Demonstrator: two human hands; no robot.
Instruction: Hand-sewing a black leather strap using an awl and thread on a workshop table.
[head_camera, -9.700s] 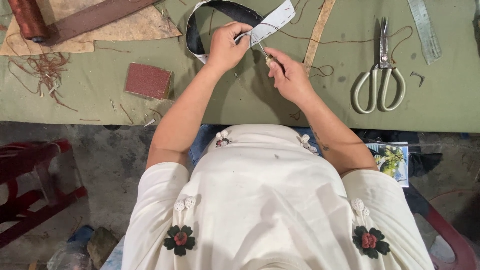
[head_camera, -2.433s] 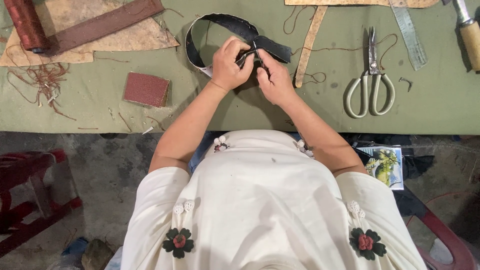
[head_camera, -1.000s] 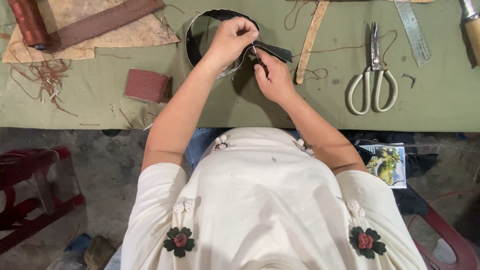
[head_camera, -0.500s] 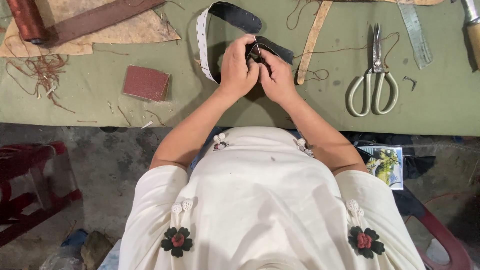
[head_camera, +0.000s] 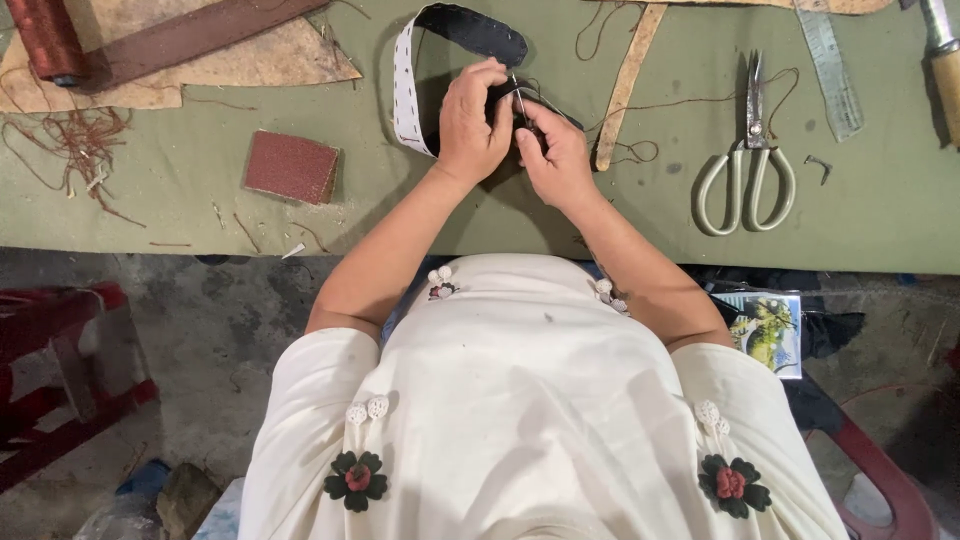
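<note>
A black leather strap (head_camera: 470, 28) with a white, stitch-holed underside loops up on the green table (head_camera: 420, 210). My left hand (head_camera: 473, 122) grips the strap where it doubles over. Close beside it, my right hand (head_camera: 553, 152) pinches a thin needle (head_camera: 517, 97) that stands upright against the strap. Both hands touch over the leather. A brown thread (head_camera: 640, 105) trails from the work to the right across the table.
Pale-handled scissors (head_camera: 745, 165) lie right of my hands, past a tan leather strip (head_camera: 628, 80). A metal ruler (head_camera: 828, 68) and a wooden tool handle (head_camera: 944, 70) sit far right. A reddish sanding block (head_camera: 292, 166), thread scraps (head_camera: 80, 150), brown leather (head_camera: 190, 35) and a spool (head_camera: 45, 38) lie left.
My hands stay together on the strap. The strap's loop has turned so more of its white underside shows, and the needle now stands up between my fingers.
</note>
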